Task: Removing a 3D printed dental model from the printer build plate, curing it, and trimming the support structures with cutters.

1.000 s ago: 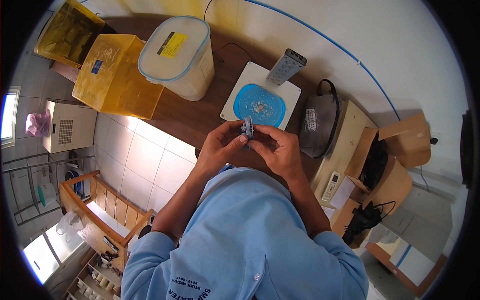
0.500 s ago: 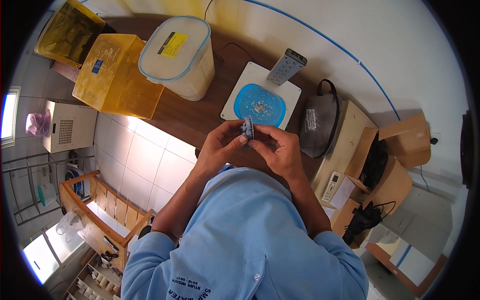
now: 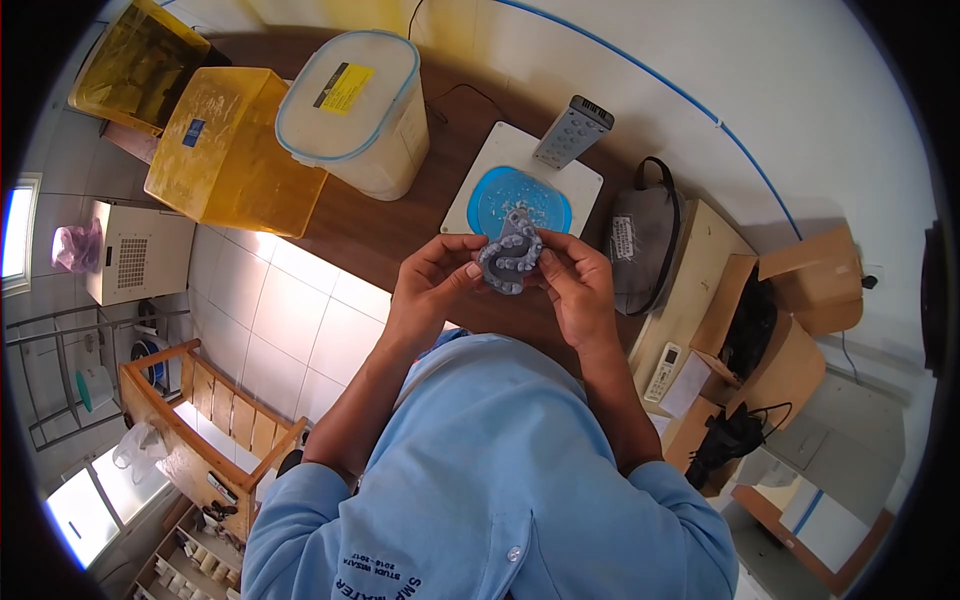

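A grey moulded dental model, with rows of teeth in arch shapes, is held up between my two hands, its toothed face turned upward. My left hand grips its left edge with thumb and fingers, and my right hand grips the right edge. Just beyond the model lies a blue round mat with pale bits scattered on it, on a white square board. A grey dotted bar-shaped tool stands at the board's back corner.
On the brown worktop stand a lidded clear bin and orange translucent covers. To the right are a grey bag, open cardboard boxes and a remote. A wooden bench is at lower left.
The model was edge-on before; it is now turned so its toothed face shows. My hands have moved slightly apart around it, the left to the left and the right to the right.
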`<state>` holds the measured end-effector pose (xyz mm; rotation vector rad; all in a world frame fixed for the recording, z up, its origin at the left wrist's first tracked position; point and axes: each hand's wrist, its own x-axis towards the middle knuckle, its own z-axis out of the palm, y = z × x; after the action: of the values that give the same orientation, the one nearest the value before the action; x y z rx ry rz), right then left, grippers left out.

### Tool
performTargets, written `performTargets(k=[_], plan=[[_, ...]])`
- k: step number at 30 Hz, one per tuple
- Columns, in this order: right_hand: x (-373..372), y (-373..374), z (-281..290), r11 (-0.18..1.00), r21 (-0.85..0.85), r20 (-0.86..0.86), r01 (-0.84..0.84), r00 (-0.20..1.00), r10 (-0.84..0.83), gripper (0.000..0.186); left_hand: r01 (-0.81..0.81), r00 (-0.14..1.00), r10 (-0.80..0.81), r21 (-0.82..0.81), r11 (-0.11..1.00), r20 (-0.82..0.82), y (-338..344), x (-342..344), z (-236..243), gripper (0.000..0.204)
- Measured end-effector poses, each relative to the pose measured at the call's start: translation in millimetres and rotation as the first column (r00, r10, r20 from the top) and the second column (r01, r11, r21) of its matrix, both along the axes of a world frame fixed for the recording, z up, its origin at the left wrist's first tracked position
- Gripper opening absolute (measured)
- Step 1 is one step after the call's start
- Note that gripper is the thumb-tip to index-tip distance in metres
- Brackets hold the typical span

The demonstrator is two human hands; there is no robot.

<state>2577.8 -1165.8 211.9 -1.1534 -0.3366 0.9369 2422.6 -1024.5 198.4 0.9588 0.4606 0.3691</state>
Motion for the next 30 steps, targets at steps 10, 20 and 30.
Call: performTargets(k=[10,20,30], plan=[[0,1,3,0.999,0.004,-0.141,0.040,0.989,-0.039,0.029,0.030,0.999,-0.030,-0.006,1.000,-0.014,-1,2,3,0.027],[-3,1,7,0.997,-0.034,-0.028,-0.074,0.997,0.073,0.025,-0.007,0.999,0.016,-0.189,0.982,0.044,-3,3,5,0.033],[1,-8,34,0.992,-0.109,0.688,-0.059,0.716,0.118,0.027,0.024,0.999,-0.027,-0.084,0.996,-0.034,-2,3,7,0.029]])
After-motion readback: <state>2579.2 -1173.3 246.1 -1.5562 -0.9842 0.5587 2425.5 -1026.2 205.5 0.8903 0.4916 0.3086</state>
